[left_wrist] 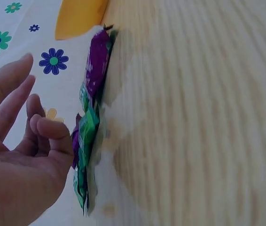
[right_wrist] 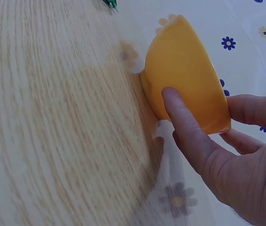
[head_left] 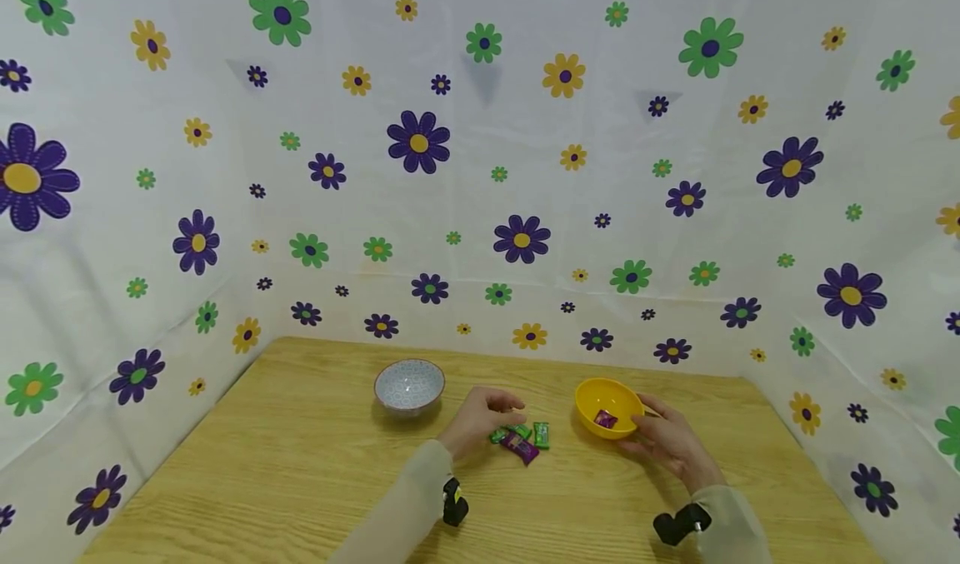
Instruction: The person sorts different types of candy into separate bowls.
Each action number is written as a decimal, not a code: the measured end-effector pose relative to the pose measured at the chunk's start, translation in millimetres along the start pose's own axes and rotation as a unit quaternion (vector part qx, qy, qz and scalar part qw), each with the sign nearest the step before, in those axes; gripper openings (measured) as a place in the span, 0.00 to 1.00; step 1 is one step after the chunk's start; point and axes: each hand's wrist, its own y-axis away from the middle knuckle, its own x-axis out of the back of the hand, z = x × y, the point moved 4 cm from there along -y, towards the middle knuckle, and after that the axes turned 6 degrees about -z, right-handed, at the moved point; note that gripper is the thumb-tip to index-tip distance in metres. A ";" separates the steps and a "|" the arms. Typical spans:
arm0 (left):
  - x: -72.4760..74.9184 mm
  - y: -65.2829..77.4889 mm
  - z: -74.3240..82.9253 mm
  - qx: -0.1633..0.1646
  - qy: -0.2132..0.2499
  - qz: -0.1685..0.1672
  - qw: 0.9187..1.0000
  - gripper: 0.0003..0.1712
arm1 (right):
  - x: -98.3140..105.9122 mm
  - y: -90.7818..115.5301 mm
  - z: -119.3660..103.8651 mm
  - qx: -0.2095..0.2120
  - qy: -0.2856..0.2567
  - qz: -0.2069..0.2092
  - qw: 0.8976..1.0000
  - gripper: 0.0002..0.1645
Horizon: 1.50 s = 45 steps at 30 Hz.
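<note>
My left hand (head_left: 483,421) hovers over a small pile of wrapped candies, fingers bent and nothing visibly held. The pile has a purple candy (head_left: 520,446) and green candies (head_left: 542,435); the hand covers part of it. In the left wrist view, the thumb is close beside a green candy (left_wrist: 89,127), and whether they touch I cannot tell. My right hand (head_left: 671,443) grips the yellow bowl (head_left: 609,391) at its right side. The thumb presses the bowl's outer wall (right_wrist: 184,70) in the right wrist view, with other fingers at the rim. One purple candy (head_left: 606,419) lies inside.
A patterned light-blue bowl (head_left: 409,387) with a dark rim stands left of the candies. Everything rests on a wooden table (head_left: 300,464). A white flowered cloth (head_left: 465,197) closes off the back and both sides.
</note>
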 end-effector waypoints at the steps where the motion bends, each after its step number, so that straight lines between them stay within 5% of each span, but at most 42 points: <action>1: 1.0 0.4 -1.1 0.005 -0.005 -0.006 1.000 0.16 | 0.3 0.0 0.1 0.000 -0.001 0.000 1.000 0.37; 18: 2.3 -0.7 -11.8 0.067 -0.111 -0.059 0.990 0.10 | 0.2 -1.1 1.9 0.000 0.005 0.004 1.000 0.37; 24: 0.5 0.4 -17.4 0.058 -0.162 -0.070 0.983 0.10 | -1.3 -0.7 4.7 -0.005 0.016 0.006 1.000 0.38; 45: -6.0 0.3 -8.9 0.067 -0.227 -0.083 0.968 0.08 | -0.6 -1.5 1.5 -0.004 -0.001 -0.001 1.000 0.38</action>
